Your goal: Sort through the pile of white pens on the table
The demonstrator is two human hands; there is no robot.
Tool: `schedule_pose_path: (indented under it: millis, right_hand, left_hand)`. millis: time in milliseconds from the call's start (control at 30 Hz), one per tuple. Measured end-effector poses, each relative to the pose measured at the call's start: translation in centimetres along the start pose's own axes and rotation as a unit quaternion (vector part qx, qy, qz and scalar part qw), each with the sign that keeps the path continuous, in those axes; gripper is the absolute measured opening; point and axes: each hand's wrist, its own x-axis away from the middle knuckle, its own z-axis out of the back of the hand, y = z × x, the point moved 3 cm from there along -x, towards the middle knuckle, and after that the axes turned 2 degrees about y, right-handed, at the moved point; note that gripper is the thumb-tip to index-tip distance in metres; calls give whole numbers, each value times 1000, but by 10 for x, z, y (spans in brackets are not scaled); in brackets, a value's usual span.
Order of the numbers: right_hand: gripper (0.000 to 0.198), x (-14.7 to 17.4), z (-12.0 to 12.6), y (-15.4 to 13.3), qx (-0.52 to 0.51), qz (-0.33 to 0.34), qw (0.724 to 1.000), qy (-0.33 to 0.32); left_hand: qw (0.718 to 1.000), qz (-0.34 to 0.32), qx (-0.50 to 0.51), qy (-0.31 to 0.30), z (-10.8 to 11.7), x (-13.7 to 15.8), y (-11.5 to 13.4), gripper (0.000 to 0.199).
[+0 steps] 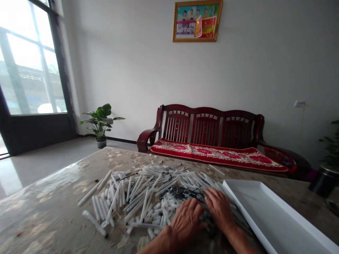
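My left hand [187, 216] rests on the near side of a pile of pen parts, over small whitish caps [165, 210]. Its fingers are bent and close together; what they hold, if anything, is hidden. Right beside it, my right hand [219, 208] reaches over the pile with fingers slightly apart, beside small black pieces [180, 193]. Nothing shows in its grip. White translucent pen barrels [137, 187] lie heaped around in many directions. One capped pen [94, 223] sits apart at the near left of the heap.
A shallow white tray [265, 201] stands at the right on the patterned tabletop [53, 211]. Beyond the table is a dark red wooden bench [206, 127] with a red floral cushion [219, 153]. A potted plant [100, 121] stands on the floor at the left.
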Motion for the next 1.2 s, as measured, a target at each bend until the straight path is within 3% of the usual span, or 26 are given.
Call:
schedule_pose_path:
  millis: [100,233,367,467,700,867,1200]
  right_hand:
    - [35,-8,8,-8,-34,-33,999,6]
    - [40,-29,25,-46,-102,-76,992,-3]
    - [47,-42,31,-95,-147,-120,977,-99]
    - [48,-43,22,-118,-163,-115,972,-125]
    - [49,-29,-8,-116,-231,-181,952,-87]
    - [45,-29,-13,-111,-301,-182,933,-80]
    - [30,-26,-12,-113,-388,-191,902,-2]
  left_hand:
    - [997,26,-4,69,25,13,-11,14]
    - [990,60,-45,116,49,26,-35,16]
    - [982,70,-84,156,53,34,-56,19]
    - [979,64,-85,175,48,38,-65,24]
    - [979,25,-49,198,45,37,-71,27]
    - [976,24,-37,215,51,35,-74,4]
    - [967,32,-82,238,53,39,-81,31]
